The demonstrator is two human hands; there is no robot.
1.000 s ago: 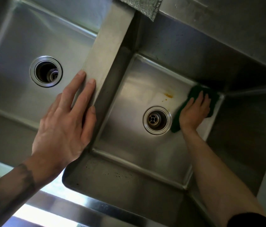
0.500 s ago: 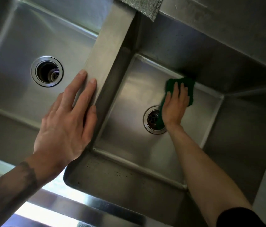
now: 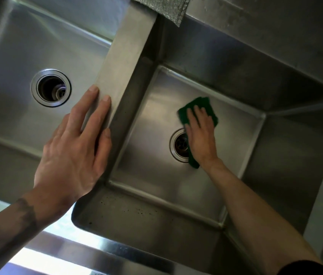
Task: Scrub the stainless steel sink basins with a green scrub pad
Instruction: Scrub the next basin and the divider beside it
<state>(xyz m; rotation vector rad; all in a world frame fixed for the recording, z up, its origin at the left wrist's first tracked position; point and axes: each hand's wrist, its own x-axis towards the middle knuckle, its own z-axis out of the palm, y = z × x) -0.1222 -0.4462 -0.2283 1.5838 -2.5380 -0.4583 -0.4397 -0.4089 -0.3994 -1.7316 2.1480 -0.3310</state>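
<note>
One green rectangular scrub pad [image 3: 202, 102] is found on the floor of the right-hand stainless steel basin [image 3: 156, 155]. It lies behind and beside the round drain strainer [image 3: 178, 144], whose right edge it partly covers. The pad is pinned flat under the right hand [image 3: 201, 139]. The fingers [image 3: 198, 114] are laid straight and close together on top of it, not curled round it, evidently so that pressure is spread across the pad face during rubbing.

The left hand [image 3: 73, 155] is rested on the flat steel divider [image 3: 125, 76] between the basins, with its fingers [image 3: 105, 108] straight, slightly apart and gripping nothing. This is judged to be a brace for the body while the reach into the deep basin is made.

On the near wall of the right basin, dark specks [image 3: 136, 211] are noted, so that wall is judged not yet scrubbed. The left-hand basin [image 3: 13, 92], with its open round drain [image 3: 50, 87], is touched by neither hand. A grey textured cloth [image 3: 162, 6] is draped over the back rim above the divider.
</note>
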